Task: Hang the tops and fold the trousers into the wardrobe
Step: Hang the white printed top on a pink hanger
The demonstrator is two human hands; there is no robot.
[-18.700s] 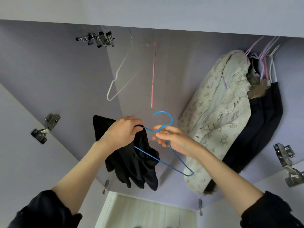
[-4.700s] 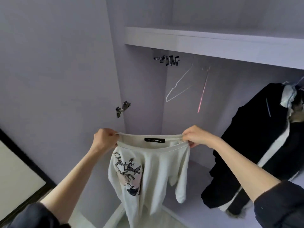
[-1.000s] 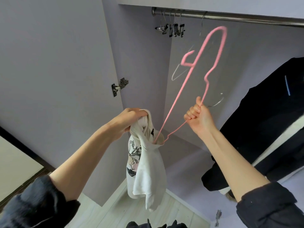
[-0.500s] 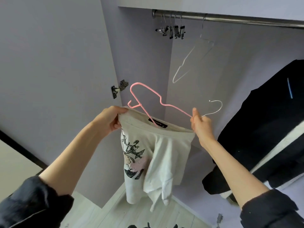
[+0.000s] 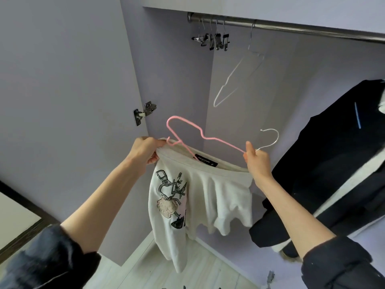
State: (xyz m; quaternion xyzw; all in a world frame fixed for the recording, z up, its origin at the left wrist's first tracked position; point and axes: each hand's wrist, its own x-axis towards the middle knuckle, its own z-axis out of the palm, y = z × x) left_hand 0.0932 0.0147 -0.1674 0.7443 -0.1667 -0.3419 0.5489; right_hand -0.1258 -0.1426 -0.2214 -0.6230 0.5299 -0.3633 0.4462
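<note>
Single head-worn wide-angle view, facing into an open wardrobe at close range.
The rail [image 5: 291,28] is seen from below along the upper right; floor [image 5: 187,274] is caught at the bottom edge.

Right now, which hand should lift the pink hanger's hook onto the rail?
Right. The right hand grips the pink hanger at its hook end, below bare rail. The left hand pinches the white top.

Rail [image 5: 291,28] bare between white hanger [image 5: 235,80] and black coat [image 5: 337,163]; clip hangers [image 5: 214,39] crowd its left end.
</note>
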